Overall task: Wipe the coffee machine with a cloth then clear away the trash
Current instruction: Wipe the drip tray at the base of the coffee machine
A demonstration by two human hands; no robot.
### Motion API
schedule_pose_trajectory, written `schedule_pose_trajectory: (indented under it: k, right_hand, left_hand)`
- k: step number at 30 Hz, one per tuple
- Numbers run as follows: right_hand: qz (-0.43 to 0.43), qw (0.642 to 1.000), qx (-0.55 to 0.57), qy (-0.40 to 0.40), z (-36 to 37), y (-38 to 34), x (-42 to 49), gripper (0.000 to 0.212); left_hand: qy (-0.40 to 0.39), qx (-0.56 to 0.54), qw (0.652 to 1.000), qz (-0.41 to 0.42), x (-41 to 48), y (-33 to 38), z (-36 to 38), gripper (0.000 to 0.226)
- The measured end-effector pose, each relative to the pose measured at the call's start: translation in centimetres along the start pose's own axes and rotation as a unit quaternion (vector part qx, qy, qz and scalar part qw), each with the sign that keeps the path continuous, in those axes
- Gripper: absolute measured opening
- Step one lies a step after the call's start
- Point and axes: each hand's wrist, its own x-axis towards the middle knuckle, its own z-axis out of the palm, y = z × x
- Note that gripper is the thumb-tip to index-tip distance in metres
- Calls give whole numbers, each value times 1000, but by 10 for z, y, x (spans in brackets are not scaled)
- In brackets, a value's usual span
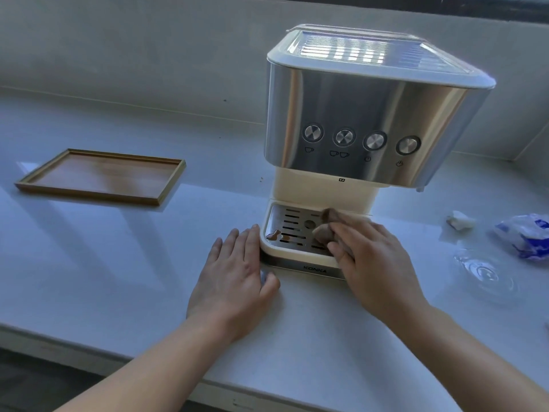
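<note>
The coffee machine (356,108) carries the word KONKA in dark letters on the steel strip under its drip tray (279,214). A small dark square mark sits on the cream body just below the steel front. Four round steel buttons (344,136) run in a row across that front, with icons beneath them: one cup, two cups, a small one too faint to read, and a steam sign.

The machine stands near the back edge of the white table (118,263), where the top meets the wall. The table's front edge runs across the bottom left, under both forearms. Wide bare surface lies between the machine and the one wooden tray (101,176), which sits well apart to the left.

The right hand (377,260) grips one brownish cloth (323,230), fingers curled over it, pressing it onto the right part of the drip tray. A brown coffee puddle (273,234) sits at the tray's left front corner. The left hand (234,281) lies flat on the table, fingers straight, fingertips touching the tray's left side.

Three bits of trash lie to the right of the machine: one crumpled white tissue (460,220), one blue and white wrapper (525,236), and one clear plastic piece (484,272) nearer the front
</note>
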Motion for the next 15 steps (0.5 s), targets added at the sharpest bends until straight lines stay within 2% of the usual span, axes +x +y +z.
schedule_pose_trajectory:
  k: [2, 4, 6, 8, 11, 13, 15]
  right_hand:
    - [-20, 999, 4, -39, -1, 5, 7, 18]
    - [58, 995, 11, -75, -10, 15, 22, 14]
    - [109, 993, -15, -52, -13, 14, 25, 12]
    - [80, 996, -13, -42, -7, -8, 13, 16]
    - [-1, 996, 23, -91, -2, -24, 2, 28]
    - [35, 993, 23, -114, -6, -17, 11, 29]
    - [70, 993, 17, -95, -8, -14, 14, 23]
  left_hand:
    - [0, 3, 1000, 1, 1, 0, 0, 77]
    - [-3, 5, 1000, 4, 1, -1, 1, 76]
    - [-4, 5, 1000, 3, 1, -1, 1, 76]
    - [-8, 3, 1000, 1, 1, -1, 1, 76]
    - [-7, 8, 1000, 0, 2, -1, 0, 78]
    - [-7, 10, 1000, 2, 2, 0, -1, 79]
    - [-9, 6, 1000, 0, 1, 0, -1, 79]
